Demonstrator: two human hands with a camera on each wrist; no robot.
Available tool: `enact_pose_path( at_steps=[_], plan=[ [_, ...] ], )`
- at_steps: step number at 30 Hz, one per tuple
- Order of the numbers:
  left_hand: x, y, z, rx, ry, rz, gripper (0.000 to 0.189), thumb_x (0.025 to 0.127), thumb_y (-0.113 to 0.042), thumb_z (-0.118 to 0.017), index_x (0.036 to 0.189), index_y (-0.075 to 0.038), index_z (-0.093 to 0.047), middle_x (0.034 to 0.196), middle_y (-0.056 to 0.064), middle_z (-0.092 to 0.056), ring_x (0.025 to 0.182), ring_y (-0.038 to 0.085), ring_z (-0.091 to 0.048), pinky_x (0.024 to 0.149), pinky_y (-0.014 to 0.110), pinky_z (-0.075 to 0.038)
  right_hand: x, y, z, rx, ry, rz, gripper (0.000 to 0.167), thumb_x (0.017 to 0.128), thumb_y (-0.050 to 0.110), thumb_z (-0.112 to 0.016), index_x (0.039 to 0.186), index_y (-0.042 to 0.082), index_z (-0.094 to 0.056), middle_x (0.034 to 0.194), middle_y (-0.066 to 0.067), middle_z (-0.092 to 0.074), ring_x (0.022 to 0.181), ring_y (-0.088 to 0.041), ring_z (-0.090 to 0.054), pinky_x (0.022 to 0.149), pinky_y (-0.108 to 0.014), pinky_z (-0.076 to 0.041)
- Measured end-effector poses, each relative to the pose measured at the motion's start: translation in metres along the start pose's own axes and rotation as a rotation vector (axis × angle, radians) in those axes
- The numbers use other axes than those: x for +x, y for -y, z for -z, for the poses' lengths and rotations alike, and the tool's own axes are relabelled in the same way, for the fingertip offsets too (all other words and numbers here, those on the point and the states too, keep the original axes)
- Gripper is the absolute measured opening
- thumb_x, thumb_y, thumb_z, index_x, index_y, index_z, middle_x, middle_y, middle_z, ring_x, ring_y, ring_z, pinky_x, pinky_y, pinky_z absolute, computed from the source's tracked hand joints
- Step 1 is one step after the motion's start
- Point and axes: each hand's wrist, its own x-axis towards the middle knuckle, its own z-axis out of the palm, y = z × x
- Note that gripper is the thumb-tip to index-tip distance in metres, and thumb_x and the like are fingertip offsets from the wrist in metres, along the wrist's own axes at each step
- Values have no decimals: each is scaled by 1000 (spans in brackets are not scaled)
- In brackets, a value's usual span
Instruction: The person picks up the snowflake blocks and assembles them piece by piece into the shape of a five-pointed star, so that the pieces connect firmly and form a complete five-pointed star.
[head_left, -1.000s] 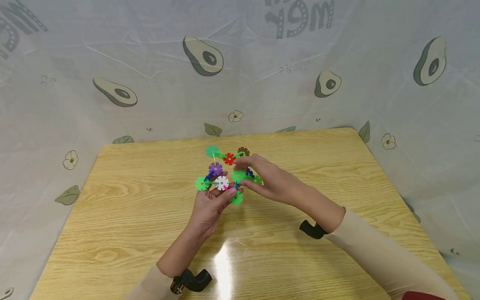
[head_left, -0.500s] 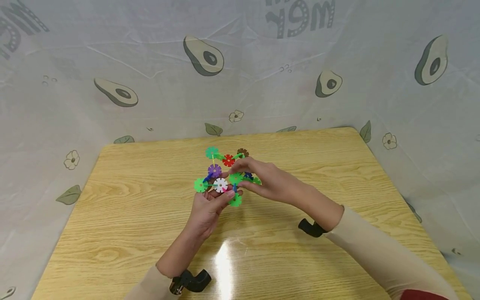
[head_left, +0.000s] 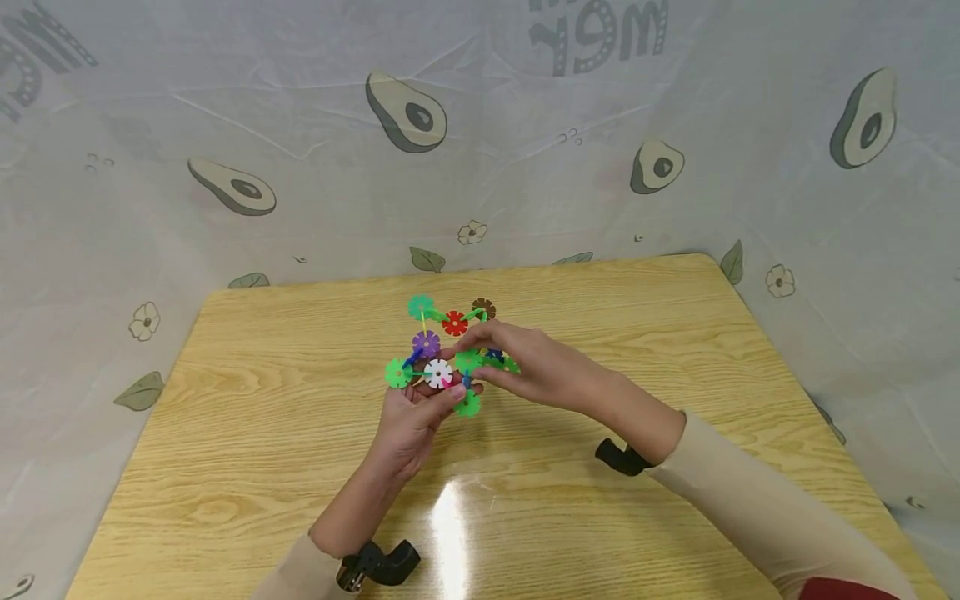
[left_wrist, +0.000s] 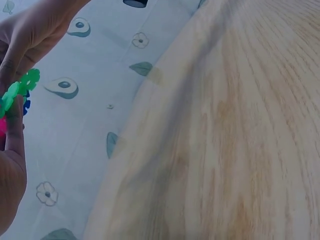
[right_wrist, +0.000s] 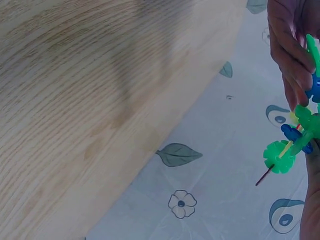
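Note:
Both hands hold one linked ring of notched plastic snowflake discs point(head_left: 426, 343) above the table. My left hand point(head_left: 408, 425) grips its near side, thumb by a white disc point(head_left: 438, 373) and a pink one, fingers behind. My right hand point(head_left: 547, 367) pinches a green disc point(head_left: 468, 362) between thumb and fingers at the ring's right side. Red point(head_left: 454, 323), brown point(head_left: 483, 309) and teal point(head_left: 421, 307) discs form the far side. In the left wrist view green discs point(left_wrist: 11, 96) show at the edge; in the right wrist view a green disc point(right_wrist: 279, 157) hangs below the fingers.
Beneath the hands lies a wood-grain table point(head_left: 247, 433). A pale cloth point(head_left: 315, 192) printed with avocados hangs behind and beside it. Black wrist mounts point(head_left: 388, 563) sit on both wrists, above the tabletop.
Both hands and the disc ring have shifted slightly down and left. The right hand's fingers have come closer around the green disc. The grips otherwise look the same.

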Motion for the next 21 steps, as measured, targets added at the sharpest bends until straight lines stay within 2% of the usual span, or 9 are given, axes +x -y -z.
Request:
enact_pose_path(
  at_steps=[7, 12, 14, 17, 19, 21],
  plan=[
    [3, -2, 4, -10, 61, -30, 50, 98, 13, -60, 144, 1, -44, 107, -3, -78, 98, 17, -80, 90, 26, -64, 1, 1, 1, -30, -1, 2, 42, 98, 10, -73, 136, 4, -54, 130, -8, -71, 122, -22, -70, 99, -42, -61],
    [6, -2, 3, -40, 13, 20, 45, 99, 12, -59, 140, -4, -49, 101, -6, -77, 97, 9, -77, 85, 21, -63, -1, -1, 1, -107, -38, 44, 51, 99, 13, -73, 144, 3, -51, 136, -10, -68, 129, -23, -66, 108, -40, -57],
    [7, -3, 1, -50, -8, 27, 46, 99, 12, -58, 140, -5, -50, 101, -7, -76, 96, 7, -75, 84, 19, -63, -5, -3, 0, -125, -93, 54, 58, 97, 15, -76, 148, 6, -48, 141, -9, -64, 133, -23, -62, 112, -41, -54],
    [9, -4, -1, -68, -13, 18, 47, 99, 13, -56, 143, -2, -47, 100, -6, -76, 96, 10, -78, 86, 21, -64, -14, -8, -5, -95, -229, 33, 70, 93, 11, -79, 153, 7, -43, 151, -13, -55, 139, -27, -53, 116, -45, -50],
    [9, -5, -1, -82, -9, 9, 47, 99, 14, -55, 143, -2, -45, 101, -5, -76, 96, 14, -79, 88, 24, -64, -21, -11, -12, -23, -336, -6, 72, 93, 6, -78, 154, 5, -40, 154, -16, -51, 140, -30, -52, 117, -45, -49],
    [10, -6, -1, -94, -3, 3, 46, 100, 14, -55, 142, -4, -45, 102, -4, -77, 96, 18, -81, 90, 25, -64, -27, -13, -21, 83, -416, -81, 70, 95, 2, -74, 154, 3, -37, 154, -19, -49, 138, -33, -54, 116, -43, -51]
  ],
)
